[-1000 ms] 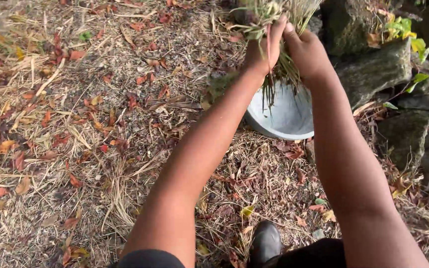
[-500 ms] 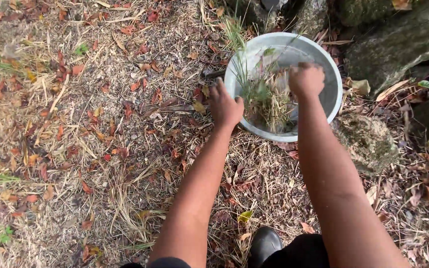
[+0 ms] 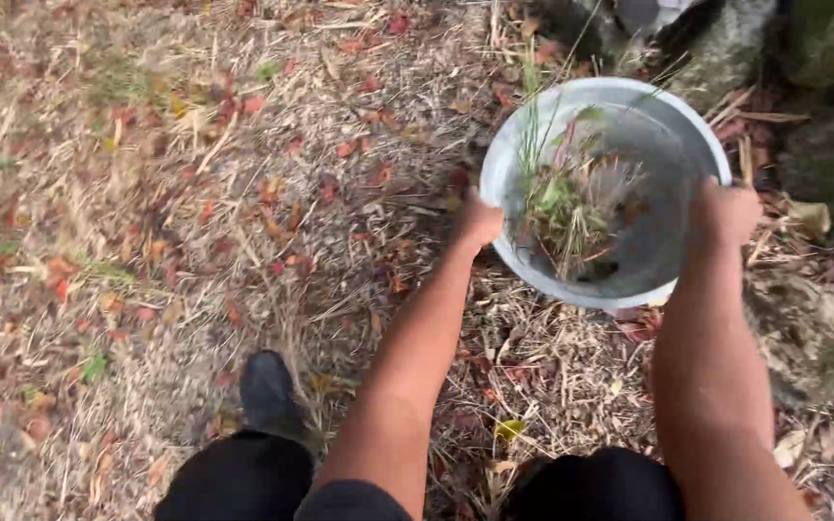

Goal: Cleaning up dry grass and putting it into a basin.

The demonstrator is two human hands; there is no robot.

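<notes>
A round pale metal basin (image 3: 523,125) sits at the upper right of the head view, tilted toward me. A loose clump of green and dry grass (image 3: 571,198) lies inside it. My left hand (image 3: 480,220) grips the basin's left rim. On the right rim my right hand (image 3: 724,214) is closed. Both forearms reach forward from the bottom of the frame.
The ground is covered with dry grass, straw and red-brown fallen leaves (image 3: 195,212). Mossy grey rocks (image 3: 803,328) lie to the right and behind the basin. My dark shoe (image 3: 267,391) and dark trouser legs show at the bottom.
My hands let the grass drop into the basin, then moved apart to its left and right rims and took hold. The view shifted so the basin sits further right.
</notes>
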